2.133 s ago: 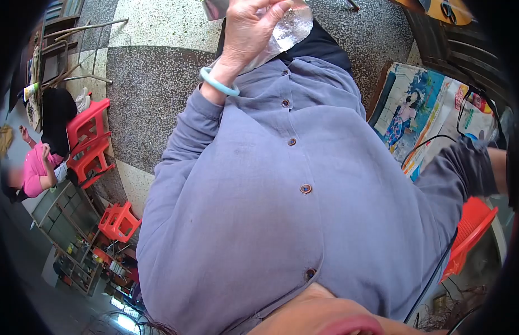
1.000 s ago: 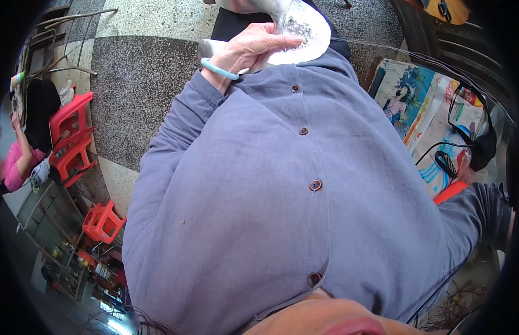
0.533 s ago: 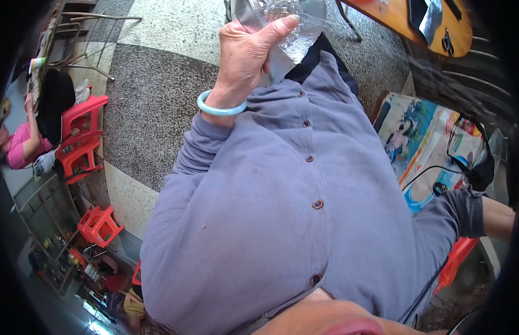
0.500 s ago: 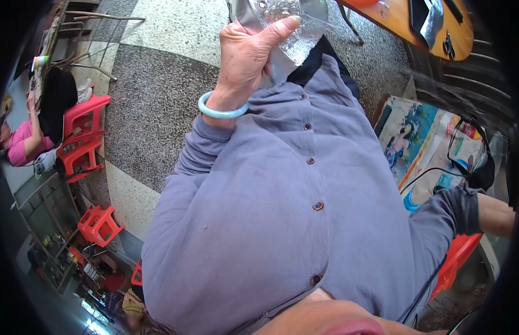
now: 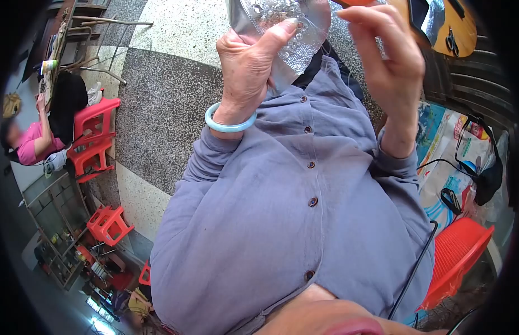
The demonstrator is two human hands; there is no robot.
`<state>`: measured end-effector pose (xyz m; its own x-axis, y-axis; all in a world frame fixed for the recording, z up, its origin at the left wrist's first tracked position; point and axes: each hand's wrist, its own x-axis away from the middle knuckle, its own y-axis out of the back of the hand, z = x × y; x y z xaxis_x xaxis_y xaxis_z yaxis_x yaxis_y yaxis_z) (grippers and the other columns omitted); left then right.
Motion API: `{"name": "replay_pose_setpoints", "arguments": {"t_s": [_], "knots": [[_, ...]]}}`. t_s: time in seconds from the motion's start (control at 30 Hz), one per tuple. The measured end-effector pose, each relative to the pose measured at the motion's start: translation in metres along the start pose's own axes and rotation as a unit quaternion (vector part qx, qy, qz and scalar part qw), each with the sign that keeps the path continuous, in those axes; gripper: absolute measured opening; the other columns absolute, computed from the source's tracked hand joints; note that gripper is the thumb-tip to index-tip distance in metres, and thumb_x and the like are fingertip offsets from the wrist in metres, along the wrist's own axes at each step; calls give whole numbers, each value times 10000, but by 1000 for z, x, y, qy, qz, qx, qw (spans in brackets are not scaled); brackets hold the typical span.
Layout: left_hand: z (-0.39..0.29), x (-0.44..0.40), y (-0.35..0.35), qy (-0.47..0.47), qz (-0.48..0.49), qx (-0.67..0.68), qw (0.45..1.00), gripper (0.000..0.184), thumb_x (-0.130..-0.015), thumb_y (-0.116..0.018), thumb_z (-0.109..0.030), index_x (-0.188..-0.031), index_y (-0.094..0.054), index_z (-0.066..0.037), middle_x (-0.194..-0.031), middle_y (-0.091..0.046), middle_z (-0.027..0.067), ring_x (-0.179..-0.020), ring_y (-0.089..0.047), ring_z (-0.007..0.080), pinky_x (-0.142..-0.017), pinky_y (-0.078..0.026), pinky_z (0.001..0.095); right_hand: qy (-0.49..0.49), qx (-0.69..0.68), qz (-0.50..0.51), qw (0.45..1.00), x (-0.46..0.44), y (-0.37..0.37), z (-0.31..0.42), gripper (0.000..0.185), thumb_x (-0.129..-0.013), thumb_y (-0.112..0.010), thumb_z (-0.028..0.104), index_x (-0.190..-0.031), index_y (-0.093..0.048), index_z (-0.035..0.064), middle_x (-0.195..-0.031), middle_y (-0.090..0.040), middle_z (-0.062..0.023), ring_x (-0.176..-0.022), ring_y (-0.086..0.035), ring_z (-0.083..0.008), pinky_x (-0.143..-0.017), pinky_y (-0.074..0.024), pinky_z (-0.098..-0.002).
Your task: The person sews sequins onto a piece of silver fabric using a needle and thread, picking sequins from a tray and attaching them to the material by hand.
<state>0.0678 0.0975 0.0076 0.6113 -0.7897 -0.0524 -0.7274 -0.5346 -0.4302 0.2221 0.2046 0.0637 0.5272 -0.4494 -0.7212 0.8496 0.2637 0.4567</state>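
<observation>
My left hand [image 5: 248,61], with a pale blue bangle [image 5: 230,126] at its wrist, grips a piece of silver fabric [image 5: 297,54] between thumb and fingers. Clear beads [image 5: 270,12] cover part of that shiny piece, and a thin loose thread shows near my left thumb. To the right of the fabric, my right hand [image 5: 391,61] is raised with thumb and forefinger drawn together in a pinch. Whatever lies between those fingertips is too small to make out. The top edge of the frame cuts off part of the fabric.
At upper right is a wooden table [image 5: 466,42] with black scissors [image 5: 451,42] on it. A red stool [image 5: 458,257] stands beside me at right, near a black bag [image 5: 488,181]. Red stools [image 5: 108,223] and a seated person in pink [image 5: 33,145] are at left.
My right hand has come up from low at the right side to beside the silver fabric. My left hand keeps its grip in nearly the same place.
</observation>
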Motion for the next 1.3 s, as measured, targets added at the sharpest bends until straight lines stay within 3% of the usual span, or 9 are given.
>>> {"name": "replay_pose_setpoints", "arguments": {"t_s": [0.1, 0.2, 0.27, 0.43, 0.93, 1.3], "knots": [[-11, 7, -10, 48, 1, -21, 999, 137, -844, -705, -23, -951, -713, 63, -873, -720, 143, -787, -708, 157, -717, -600, 264, -27, -47, 22, 998, 8, -15, -7, 136, -825, -635, -70, -950, -655, -17, -786, -578, -99, -686, -557, -206, -600, -437, -286], [-7, 5, -16, 36, -21, -13, 999, 166, -828, -753, -93, -699, -708, 1, -564, -624, 15, -427, -536, 42, -347, -375, 185, -40, -24, 45, 998, 10, -15, -5, 145, -820, -644, -58, -959, -650, -18, -769, -556, -101, -669, -544, -217, -598, -440, -298], [-3, 5, -10, 39, -11, -23, 999, 220, -828, -758, -106, -642, -690, -11, -531, -599, 0, -411, -517, 32, -329, -340, 188, -46, -23, 45, 998, 13, -18, -7, 151, -816, -648, -54, -963, -645, -20, -759, -543, -104, -661, -535, -222, -596, -441, -306], [0, 5, -10, 42, -15, -31, 999, 300, -824, -766, -122, -559, -658, -34, -479, -559, -18, -378, -482, 24, -312, -313, 193, -48, -43, 41, 997, 16, -20, -10, 147, -812, -640, -58, -954, -641, -20, -769, -542, -111, -662, -534, -225, -599, -443, -308], [4, 6, -10, 42, -19, -15, 999, 314, -826, -765, -103, -540, -649, -43, -500, -575, -10, -396, -490, 19, -322, -315, 186, -65, -36, 60, 995, 14, -21, -4, 135, -825, -636, -43, -957, -629, -20, -812, -556, -131, -683, -547, -251, -602, -451, -318], [0, 7, -17, 75, -31, 24, 996, 161, -827, -752, -69, -685, -700, -12, -630, -648, 11, -511, -572, 30, -419, -431, 183, -67, -29, 58, 996, 17, -22, -7, 150, -814, -625, -51, -959, -628, -16, -785, -544, -138, -686, -540, -275, -616, -453, -334]]}}
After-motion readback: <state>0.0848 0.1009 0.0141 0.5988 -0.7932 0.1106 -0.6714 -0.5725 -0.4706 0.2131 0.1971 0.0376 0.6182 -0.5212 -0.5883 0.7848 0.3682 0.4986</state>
